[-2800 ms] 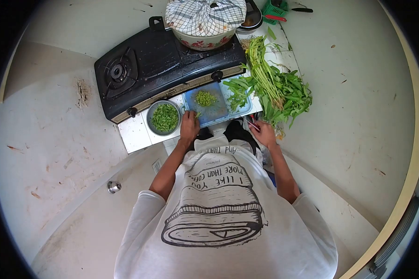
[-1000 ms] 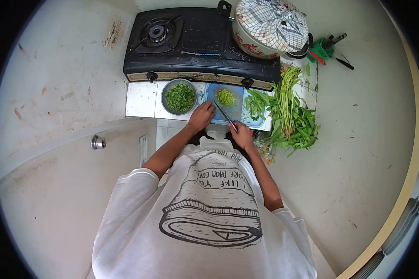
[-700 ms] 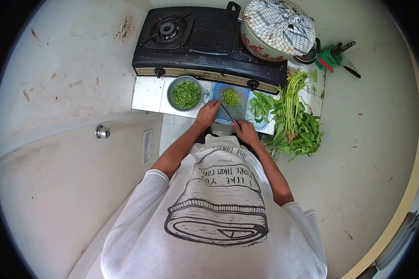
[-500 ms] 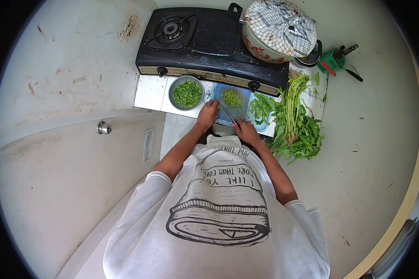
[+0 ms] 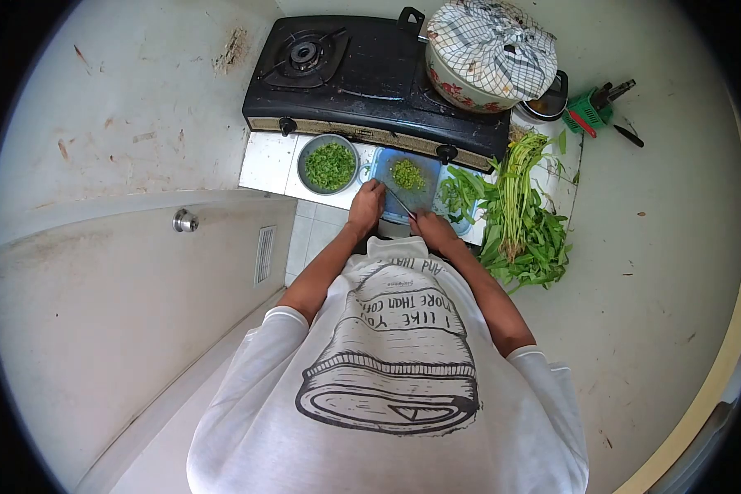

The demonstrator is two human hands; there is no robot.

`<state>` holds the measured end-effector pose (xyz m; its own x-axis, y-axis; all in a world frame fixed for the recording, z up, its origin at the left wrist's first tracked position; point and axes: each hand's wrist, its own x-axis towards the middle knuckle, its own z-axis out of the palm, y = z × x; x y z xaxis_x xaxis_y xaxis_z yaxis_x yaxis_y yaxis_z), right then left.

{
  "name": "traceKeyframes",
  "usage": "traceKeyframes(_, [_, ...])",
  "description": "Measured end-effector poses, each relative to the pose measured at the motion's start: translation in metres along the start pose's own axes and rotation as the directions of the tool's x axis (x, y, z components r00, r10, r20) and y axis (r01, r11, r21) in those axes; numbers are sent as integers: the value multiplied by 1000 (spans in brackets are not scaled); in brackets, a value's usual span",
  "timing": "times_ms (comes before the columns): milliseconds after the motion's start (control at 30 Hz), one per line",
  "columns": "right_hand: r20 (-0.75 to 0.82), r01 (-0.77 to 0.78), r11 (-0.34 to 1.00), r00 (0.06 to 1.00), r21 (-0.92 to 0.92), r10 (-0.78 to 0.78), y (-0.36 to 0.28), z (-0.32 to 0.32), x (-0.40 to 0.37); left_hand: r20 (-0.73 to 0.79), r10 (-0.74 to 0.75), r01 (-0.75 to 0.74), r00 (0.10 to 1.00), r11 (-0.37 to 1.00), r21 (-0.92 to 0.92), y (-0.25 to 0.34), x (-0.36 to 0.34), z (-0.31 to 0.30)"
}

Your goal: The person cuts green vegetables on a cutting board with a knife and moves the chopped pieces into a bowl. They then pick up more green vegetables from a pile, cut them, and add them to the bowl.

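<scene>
My right hand (image 5: 433,227) is closed around the handle of a knife (image 5: 400,203). Its blade points up and left over a blue cutting board (image 5: 429,198), the tip close to my left hand (image 5: 367,202). The fingers of my left hand are closed at the board's left edge; whatever they pinch is too small to make out. Chopped green stems (image 5: 407,174) lie in a small heap on the board, just beyond the blade. Left of the board, a grey bowl (image 5: 302,171) holds chopped greens (image 5: 330,167).
A black gas stove (image 5: 370,66) stands behind the board, with a cloth-covered floral pot (image 5: 469,86) on its right side. Loose leaves (image 5: 461,189) and a bundle of leafy stems (image 5: 519,206) lie to the right. Farther right is a green basket (image 5: 583,109) with utensils.
My right hand and the knife have shifted slightly left, with the blade a little lower. My left hand stays almost in place at the board's edge.
</scene>
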<state>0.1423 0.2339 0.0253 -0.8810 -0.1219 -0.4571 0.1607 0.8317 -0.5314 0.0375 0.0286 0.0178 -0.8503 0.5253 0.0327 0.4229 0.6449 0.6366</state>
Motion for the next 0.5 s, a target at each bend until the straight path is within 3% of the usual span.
traceKeyframes(500, [-28, 97, 980, 994, -174, -103, -15, 1, 0, -25, 33, -34, 999, 999, -39, -6, -1, 5])
